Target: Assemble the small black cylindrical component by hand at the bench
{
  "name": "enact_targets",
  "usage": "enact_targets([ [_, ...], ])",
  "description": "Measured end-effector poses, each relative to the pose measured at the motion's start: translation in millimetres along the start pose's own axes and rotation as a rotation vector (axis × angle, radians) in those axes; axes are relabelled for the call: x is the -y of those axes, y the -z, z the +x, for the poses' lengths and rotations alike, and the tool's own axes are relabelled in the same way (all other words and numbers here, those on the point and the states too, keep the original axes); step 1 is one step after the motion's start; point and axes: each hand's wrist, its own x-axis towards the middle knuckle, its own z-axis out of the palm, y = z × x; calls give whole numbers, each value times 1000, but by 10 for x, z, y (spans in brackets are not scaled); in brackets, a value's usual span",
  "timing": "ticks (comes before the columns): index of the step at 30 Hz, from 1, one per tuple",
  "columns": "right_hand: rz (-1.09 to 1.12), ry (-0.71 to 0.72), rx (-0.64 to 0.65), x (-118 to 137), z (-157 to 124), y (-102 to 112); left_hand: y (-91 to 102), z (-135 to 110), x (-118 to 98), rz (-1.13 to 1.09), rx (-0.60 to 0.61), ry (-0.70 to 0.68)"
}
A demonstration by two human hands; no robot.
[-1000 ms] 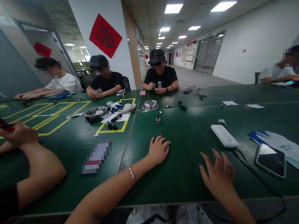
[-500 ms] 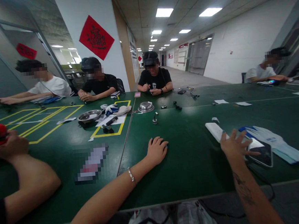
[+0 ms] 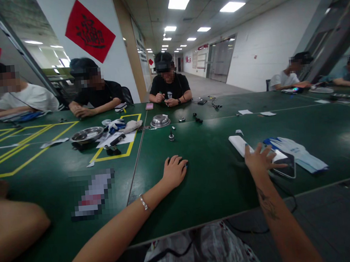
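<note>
My left hand (image 3: 174, 172) rests palm down on the green table (image 3: 210, 197), fingers loosely apart and nothing in it. Beyond its fingertips stands a small metal piece with a dark upright stem (image 3: 171, 136). Over on the right, my right hand (image 3: 257, 159) is spread above a white oblong device (image 3: 236, 145) and a phone with a dark screen (image 3: 287, 170). Its fingers partly cover both; whether they touch them I cannot tell. Behind the phone lies a white and blue work glove (image 3: 305, 155).
A metal bowl (image 3: 87, 134), gloves (image 3: 114, 125) and papers lie within yellow tape at the left. An upturned metal bowl (image 3: 160, 120) sits farther back. A pixelated flat item (image 3: 93, 194) is left of my arm. A co-worker's arm (image 3: 15, 224) rests nearby; several people sit around the table.
My view has turned right, so everything sits farther left in the picture. The red object in the neighbour's hand has left view. Both my hands keep their places on the table.
</note>
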Motion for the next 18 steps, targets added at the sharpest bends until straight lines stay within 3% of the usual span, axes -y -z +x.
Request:
enact_targets([
  [8, -19, 247, -180, 377, -183, 115, 15, 21, -13, -16, -7, -6],
  [12, 45, 68, -159, 348, 41, 145, 11, 25, -15, -20, -43, -13],
  [18, 63, -123, 6, 9, 356, 100, -3, 35, 6, -21, -48, -26],
])
